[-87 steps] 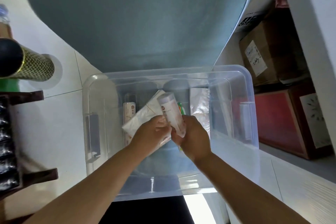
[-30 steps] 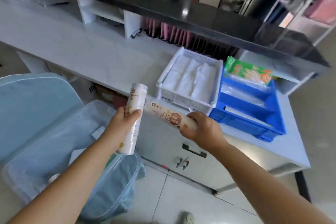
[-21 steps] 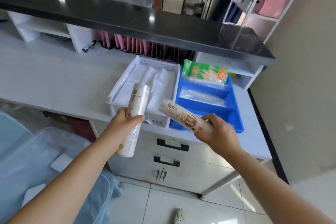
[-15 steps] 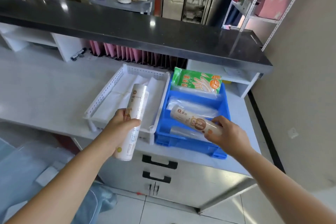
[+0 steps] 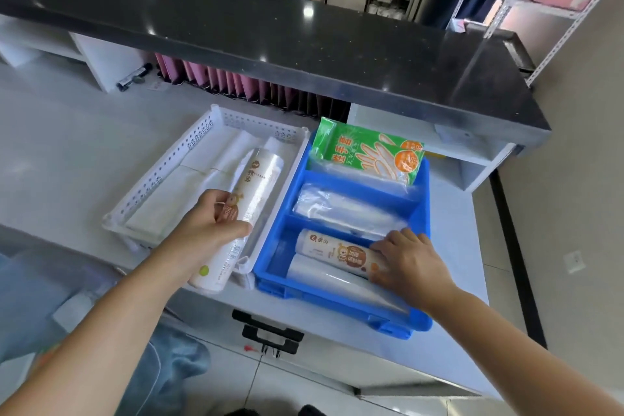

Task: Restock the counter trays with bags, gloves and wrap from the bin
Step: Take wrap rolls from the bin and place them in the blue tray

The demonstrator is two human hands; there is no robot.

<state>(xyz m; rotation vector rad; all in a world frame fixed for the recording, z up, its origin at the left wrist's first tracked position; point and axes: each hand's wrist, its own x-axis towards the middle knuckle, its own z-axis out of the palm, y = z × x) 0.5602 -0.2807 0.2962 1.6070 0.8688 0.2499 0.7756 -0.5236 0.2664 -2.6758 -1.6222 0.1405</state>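
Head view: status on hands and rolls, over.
Left hand grips white green-dotted film roll above white perforated tray. Right hand holds orange-labelled film roll in near compartment of blue plastic tray. Clear roll alongside, nothing blocking.

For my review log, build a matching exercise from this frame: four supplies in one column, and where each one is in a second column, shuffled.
Things
1. green glove pack
2. clear bag bundle
3. roll with orange label
4. roll with green dot

Places
A. near compartment of the blue tray, gripped by the right hand
B. gripped by the left hand, over the white tray at its right edge
C. far compartment of the blue tray
D. middle compartment of the blue tray

Pairs: 1-C, 2-D, 3-A, 4-B
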